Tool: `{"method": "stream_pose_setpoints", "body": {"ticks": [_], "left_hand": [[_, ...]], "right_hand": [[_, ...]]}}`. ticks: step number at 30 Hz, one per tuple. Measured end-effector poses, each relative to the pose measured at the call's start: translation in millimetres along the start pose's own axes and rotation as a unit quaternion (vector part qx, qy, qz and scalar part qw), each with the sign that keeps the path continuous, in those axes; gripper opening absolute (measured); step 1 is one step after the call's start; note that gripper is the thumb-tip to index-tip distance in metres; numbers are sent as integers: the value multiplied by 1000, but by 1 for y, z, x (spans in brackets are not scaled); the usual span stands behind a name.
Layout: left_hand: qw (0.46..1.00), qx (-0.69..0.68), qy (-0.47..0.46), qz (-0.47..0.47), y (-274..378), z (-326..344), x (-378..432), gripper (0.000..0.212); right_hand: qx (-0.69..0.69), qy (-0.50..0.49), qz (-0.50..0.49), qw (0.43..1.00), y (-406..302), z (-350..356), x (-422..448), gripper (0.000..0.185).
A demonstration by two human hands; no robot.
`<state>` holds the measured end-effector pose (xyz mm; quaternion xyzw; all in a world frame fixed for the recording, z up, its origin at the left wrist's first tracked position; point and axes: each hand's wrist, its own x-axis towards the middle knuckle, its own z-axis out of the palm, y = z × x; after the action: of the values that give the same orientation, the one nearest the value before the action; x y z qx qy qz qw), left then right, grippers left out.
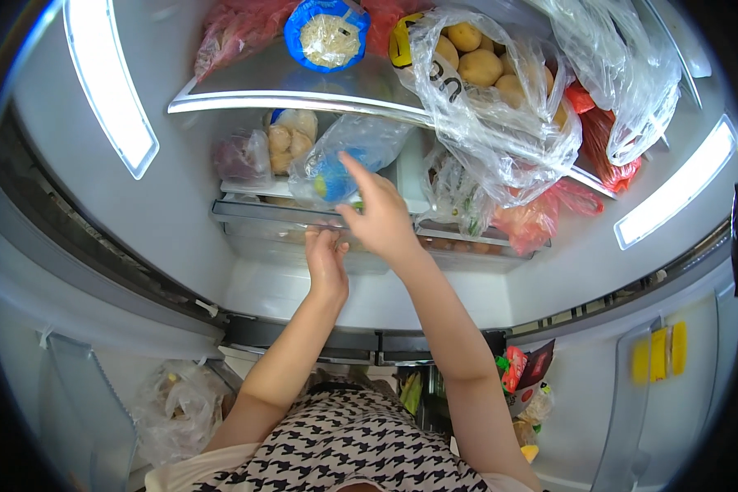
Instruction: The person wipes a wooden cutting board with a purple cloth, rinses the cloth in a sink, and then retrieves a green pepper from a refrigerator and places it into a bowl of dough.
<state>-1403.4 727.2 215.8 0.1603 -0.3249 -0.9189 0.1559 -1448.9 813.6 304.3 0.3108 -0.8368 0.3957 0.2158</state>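
Observation:
Inside an open refrigerator, my left hand (326, 255) is at the front of a clear crisper drawer (264, 215), its fingers curled up against the lip. My right hand (381, 215) hovers above the drawer's front edge with index finger and thumb spread, holding nothing. Just beyond it lies a clear plastic bag (369, 138) with something blue and green inside. To its left sit a bag of pale round food (289, 141) and a wrapped purplish item (242, 157). Part of the drawer's contents is hidden behind my right hand and the bag.
Overhead, a glass shelf (301, 101) carries a blue-rimmed package (329, 37) and a bag of potatoes (480, 64) overhanging its edge. Right of the drawer are a bag of greens (461, 190) and a red bag (538, 212). Open doors with bins (92, 406) flank me.

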Motion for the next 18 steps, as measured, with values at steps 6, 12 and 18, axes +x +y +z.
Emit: {"method": "stream_pose_setpoints", "body": {"ticks": [6,12,18], "left_hand": [[1000,-8,-26,-7,4,1,11,15],[1000,5,9,-19,10,1,6,16],[999,12,42,-19,2,15,10,18]], "right_hand": [[-205,-56,-71,975,-7,27,28,58],[-252,9,56,966,25,-1,9,43],[-229,61,110,965,73,-21,12,44]]}}
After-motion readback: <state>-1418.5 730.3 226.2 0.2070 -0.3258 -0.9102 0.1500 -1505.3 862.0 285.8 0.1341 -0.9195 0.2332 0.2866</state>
